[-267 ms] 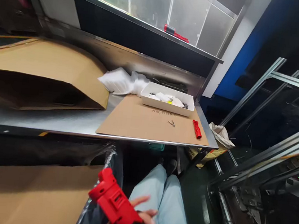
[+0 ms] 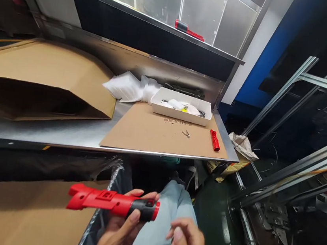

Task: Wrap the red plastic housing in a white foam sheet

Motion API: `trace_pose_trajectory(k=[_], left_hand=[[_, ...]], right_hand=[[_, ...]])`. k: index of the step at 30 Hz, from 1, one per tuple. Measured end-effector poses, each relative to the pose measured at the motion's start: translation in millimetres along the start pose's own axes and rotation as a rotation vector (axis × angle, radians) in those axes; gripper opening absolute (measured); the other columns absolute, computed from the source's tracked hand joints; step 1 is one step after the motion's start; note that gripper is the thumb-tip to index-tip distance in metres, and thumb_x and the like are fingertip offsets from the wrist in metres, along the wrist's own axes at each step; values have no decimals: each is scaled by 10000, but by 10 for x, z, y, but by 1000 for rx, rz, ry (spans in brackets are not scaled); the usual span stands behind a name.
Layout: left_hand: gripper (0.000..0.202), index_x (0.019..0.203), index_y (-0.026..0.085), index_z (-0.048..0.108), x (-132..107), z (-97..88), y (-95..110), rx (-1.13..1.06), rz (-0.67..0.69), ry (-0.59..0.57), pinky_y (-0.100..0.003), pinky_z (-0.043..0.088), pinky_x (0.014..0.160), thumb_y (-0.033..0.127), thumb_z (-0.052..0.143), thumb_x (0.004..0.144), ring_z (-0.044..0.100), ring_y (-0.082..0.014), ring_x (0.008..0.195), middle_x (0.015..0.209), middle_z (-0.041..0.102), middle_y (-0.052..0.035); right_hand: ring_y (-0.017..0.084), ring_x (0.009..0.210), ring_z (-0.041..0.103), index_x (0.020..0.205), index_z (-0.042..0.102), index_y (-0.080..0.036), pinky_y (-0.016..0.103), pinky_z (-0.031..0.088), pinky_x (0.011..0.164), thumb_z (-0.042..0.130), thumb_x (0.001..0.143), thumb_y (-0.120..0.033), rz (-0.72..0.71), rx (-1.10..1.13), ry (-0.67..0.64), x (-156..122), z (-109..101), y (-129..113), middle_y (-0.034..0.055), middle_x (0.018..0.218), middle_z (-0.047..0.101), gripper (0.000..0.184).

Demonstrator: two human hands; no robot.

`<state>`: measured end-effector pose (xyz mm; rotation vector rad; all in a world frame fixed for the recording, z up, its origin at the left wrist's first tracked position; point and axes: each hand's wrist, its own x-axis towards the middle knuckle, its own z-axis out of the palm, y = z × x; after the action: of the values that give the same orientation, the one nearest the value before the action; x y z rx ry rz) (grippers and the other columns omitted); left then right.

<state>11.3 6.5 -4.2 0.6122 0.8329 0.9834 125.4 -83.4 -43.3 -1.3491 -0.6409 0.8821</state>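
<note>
The person sits in front of the steel desk (image 2: 60, 135), knees tucked under its front edge. The left hand (image 2: 122, 228) holds a red tool (image 2: 112, 203) below the desk edge, level and pointing off to the left, its black collar end toward the right. The fingers (image 2: 139, 194) are clamped round that black end, thumb across the near side. The right hand (image 2: 187, 242) hangs just right of the tool, not touching it, over the pale trouser leg (image 2: 168, 202); its fingers are loosely curled and apart, holding nothing.

On the desk, a flat cardboard sheet (image 2: 150, 134) lies at the right end. A white tray (image 2: 180, 108) with small bits in it sits at the sheet's back edge. Near the sheet's right edge lies a small red part (image 2: 214, 140), and just left of that a little metal piece (image 2: 186, 133). White plastic bags (image 2: 129, 87) are bunched behind the sheet, left of the tray. A big folded cardboard box (image 2: 46, 80) takes up the desk's left half. On the shelf above the desk lies another red and black tool (image 2: 189, 29). More cardboard (image 2: 21, 212) sits below the desk, left of the held tool
</note>
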Motion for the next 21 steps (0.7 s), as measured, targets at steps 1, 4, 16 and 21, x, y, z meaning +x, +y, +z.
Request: trace_pose_trajectory(k=[1, 4, 16, 21], left_hand=[[598, 1135, 295, 565, 57, 29, -42, -24, -14, -4, -380, 447, 1040, 475, 871, 655, 569, -300, 1206, 1155, 704, -65], [584, 1154, 285, 566, 231, 106, -167, -119, -79, -36, -414, 418, 1080, 436, 871, 680, 574, -297, 1205, 1147, 705, -61], [549, 1159, 288, 623, 517, 522, -133, -196, -250, -127, -238, 499, 918, 348, 882, 678, 573, -246, 1200, 1224, 676, -54], [478, 1141, 279, 673, 638, 517, -97, -238, -271, -172, -366, 444, 1039, 413, 841, 714, 498, -316, 1275, 1216, 673, -72]], right_hand=[[116, 541, 536, 868, 715, -199, 216, 382, 473, 614, 807, -648, -60, -53, 65, 69, -21, -53, 51, 764, 675, 464], [163, 745, 593, 871, 726, -231, 233, 426, 550, 619, 820, -573, -163, -173, 129, 264, -69, -183, 67, 980, 639, 362], [264, 1069, 565, 811, 727, -200, 359, 441, 906, 617, 825, -557, -126, -71, 16, 843, 36, -267, 95, 1126, 539, 373], [266, 1147, 528, 897, 766, -228, 373, 377, 1019, 621, 845, -552, -122, -10, -42, 942, -1, -292, 84, 1131, 536, 359]])
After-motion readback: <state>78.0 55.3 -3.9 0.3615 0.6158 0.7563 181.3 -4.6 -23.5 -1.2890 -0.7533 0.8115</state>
